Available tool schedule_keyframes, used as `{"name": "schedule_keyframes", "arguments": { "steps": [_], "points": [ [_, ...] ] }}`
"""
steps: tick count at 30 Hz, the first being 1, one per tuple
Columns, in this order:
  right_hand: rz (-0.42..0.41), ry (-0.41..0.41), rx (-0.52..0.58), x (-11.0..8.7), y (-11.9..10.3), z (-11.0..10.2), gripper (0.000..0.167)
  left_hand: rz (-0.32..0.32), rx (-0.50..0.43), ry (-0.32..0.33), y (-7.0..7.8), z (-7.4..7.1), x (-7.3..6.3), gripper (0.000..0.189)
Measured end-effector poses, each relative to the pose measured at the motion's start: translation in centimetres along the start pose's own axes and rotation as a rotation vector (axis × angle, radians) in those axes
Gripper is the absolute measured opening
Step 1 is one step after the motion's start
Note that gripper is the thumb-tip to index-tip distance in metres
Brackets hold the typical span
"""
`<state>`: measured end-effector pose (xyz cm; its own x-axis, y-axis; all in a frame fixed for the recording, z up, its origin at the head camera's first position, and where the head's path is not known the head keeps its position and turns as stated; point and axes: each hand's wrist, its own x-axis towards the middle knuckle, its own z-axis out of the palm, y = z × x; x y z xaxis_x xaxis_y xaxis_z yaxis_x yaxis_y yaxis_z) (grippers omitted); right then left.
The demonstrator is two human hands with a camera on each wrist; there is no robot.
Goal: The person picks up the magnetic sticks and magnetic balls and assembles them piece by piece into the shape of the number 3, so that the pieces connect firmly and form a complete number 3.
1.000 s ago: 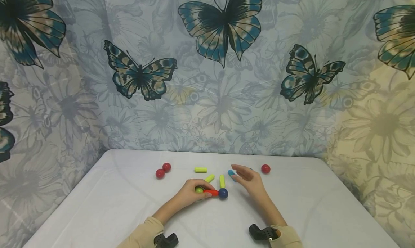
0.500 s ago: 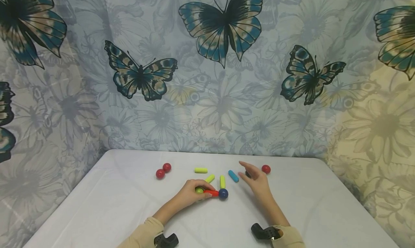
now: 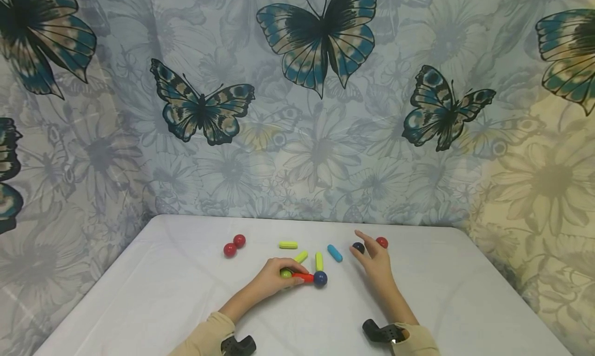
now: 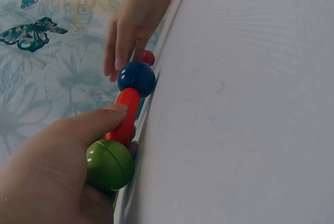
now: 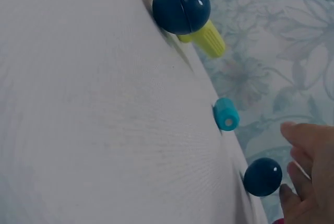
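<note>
My left hand (image 3: 271, 277) pinches a red rod (image 4: 125, 114) between thumb and fingers. On one end of the rod is a green ball (image 4: 109, 165), and on the other a dark blue ball (image 3: 319, 279). The right hand (image 3: 377, 263) hovers round a second dark blue ball (image 5: 263, 177), thumb and fingers spread on either side of it. A red ball (image 3: 382, 242) shows just behind that hand. Left of the second blue ball lies a light blue rod (image 3: 334, 252).
Yellow-green rods (image 3: 288, 245) lie behind the left hand, one of them (image 3: 318, 261) right behind the joined blue ball. Two red balls (image 3: 230, 250) sit at the back left of the white table (image 3: 186, 294). A butterfly-patterned cloth (image 3: 321, 180) hangs behind the table.
My right hand has moved right, away from the light blue rod and over to the second dark blue ball. The left hand has stayed in place, holding the red rod.
</note>
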<state>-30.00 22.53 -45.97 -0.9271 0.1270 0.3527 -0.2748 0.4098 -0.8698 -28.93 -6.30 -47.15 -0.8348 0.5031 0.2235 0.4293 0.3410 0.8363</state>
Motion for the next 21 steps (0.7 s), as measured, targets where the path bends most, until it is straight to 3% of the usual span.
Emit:
{"name": "schedule_keyframes", "arguments": {
  "steps": [11, 21],
  "points": [
    [0.064, -0.015, -0.107, -0.06, 0.76, 0.08, 0.049, -0.004, -0.008, 0.002, -0.13, 0.07, 0.0, 0.018],
    [0.072, -0.043, -0.108, -0.19, 0.83, 0.0, 0.046, 0.007, -0.006, 0.004, -0.22, 0.07, 0.08, 0.018]
  ]
}}
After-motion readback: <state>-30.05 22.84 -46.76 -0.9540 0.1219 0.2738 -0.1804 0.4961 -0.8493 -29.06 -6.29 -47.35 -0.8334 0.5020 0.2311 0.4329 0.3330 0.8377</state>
